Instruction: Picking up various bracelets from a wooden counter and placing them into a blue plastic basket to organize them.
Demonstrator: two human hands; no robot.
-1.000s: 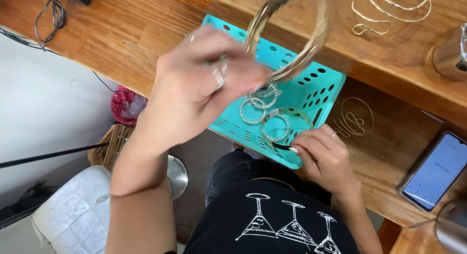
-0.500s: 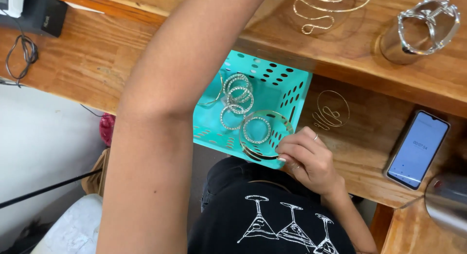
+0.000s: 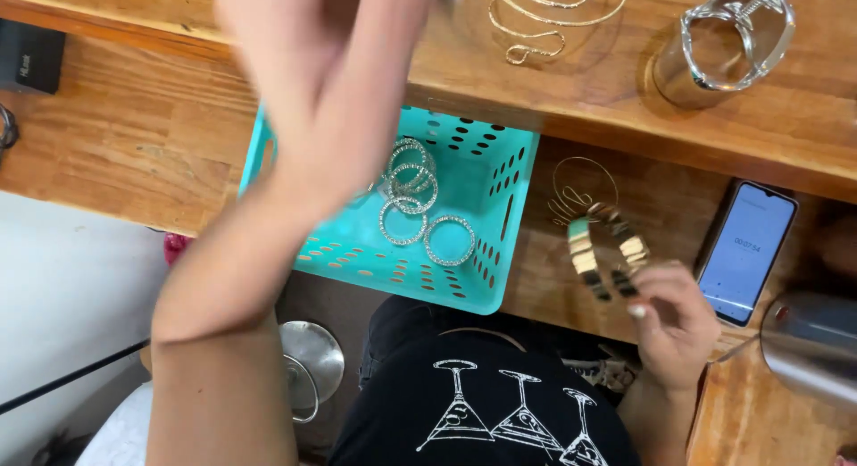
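Head view, looking down at a wooden workbench (image 3: 134, 153). Right hand (image 3: 674, 328) closed on a chunky gold link bracelet (image 3: 607, 256), pinched at its lower end between thumb and fingertips, held upright just above the lower bench level, right of the turquoise perforated basket (image 3: 486, 207) and left of the smartphone (image 3: 745, 252). Left hand (image 3: 312, 64) raised across the upper bench edge, heavily motion-blurred; whether spread, curled or holding anything cannot be told. Inside the basket, four rhinestone bangles (image 3: 415, 203), partly overlapping, lying flat on the floor of the basket. Beneath the held bracelet, a thin gold wire cuff (image 3: 576, 194) flat on the wood. On the upper shelf, a gold wire choker (image 3: 549, 15) and a silver cuff (image 3: 736, 24) set around a metal cylinder stand (image 3: 692, 69). At lower right, a second metal cylinder (image 3: 808, 345), blurred. Below the basket, a round metal stool seat (image 3: 312, 363).

Handling, as a judgement: link bracelet probably fairly heavy for its size, of rigid polished blocks, likely elastic or hinged between links, so apt to flex or sag if gripped at one end only. Smooth faces likely slippery; firmer hold expected across the band's width, on the flat sides of two or three adjoining links.
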